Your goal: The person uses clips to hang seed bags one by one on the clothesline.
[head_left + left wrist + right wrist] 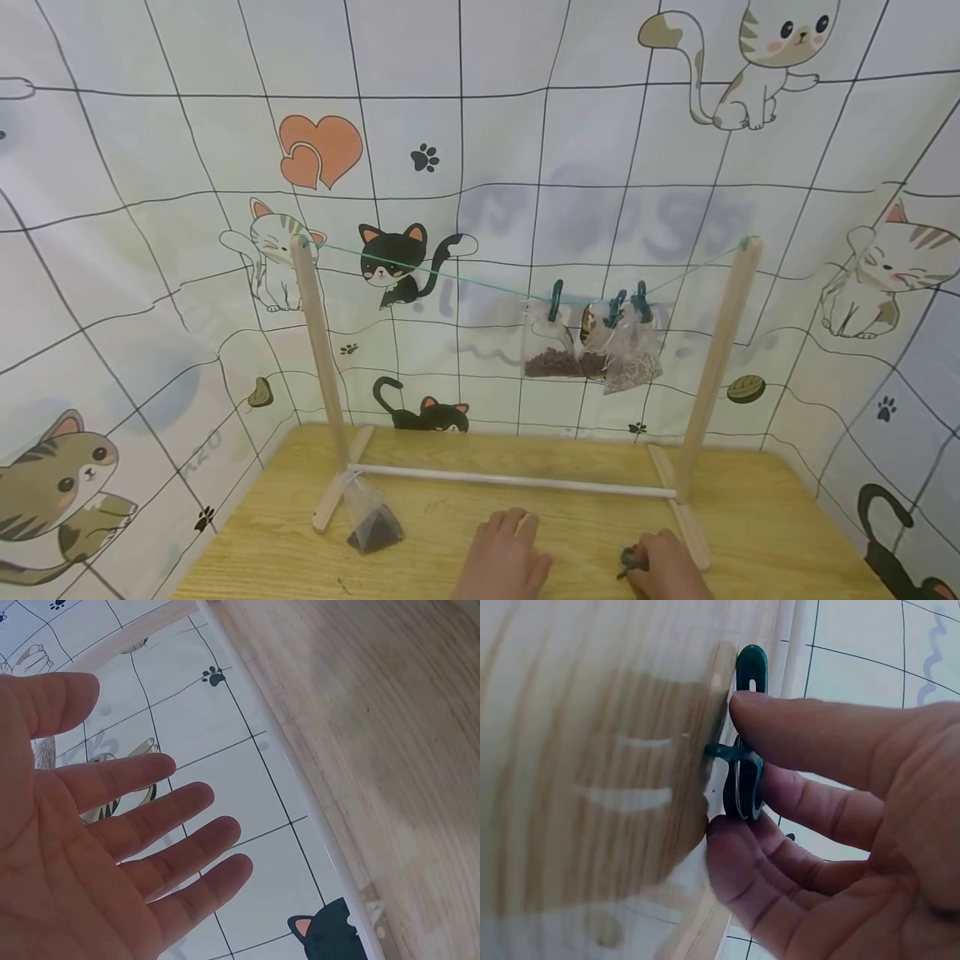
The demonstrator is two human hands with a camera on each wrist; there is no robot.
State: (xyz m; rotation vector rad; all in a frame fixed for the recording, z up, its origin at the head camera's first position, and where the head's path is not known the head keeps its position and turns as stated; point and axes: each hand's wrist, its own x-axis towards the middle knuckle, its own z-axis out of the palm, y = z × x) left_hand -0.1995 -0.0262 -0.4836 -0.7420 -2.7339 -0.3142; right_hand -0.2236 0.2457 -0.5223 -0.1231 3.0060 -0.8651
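Note:
My right hand (666,567) pinches a dark green clothespin (748,735) between thumb and fingers, low over the front right of the table. In the right wrist view the thumb lies across the clip's upper part. My left hand (504,550) holds nothing; its fingers and palm show spread in the left wrist view. Left of it, a clear bag with dark contents (375,527) leans by the rack's left foot. Several green clothespins (556,300) on a thin green line (480,285) hold small clear bags, one with reddish-brown bits (551,363), one with pale bits (637,367).
A wooden rack has a left post (318,354) and a right post (716,375), joined low by a white rod (510,481). It stands on a wood-grain table (435,575). Behind hangs a white gridded curtain (420,50) printed with cats.

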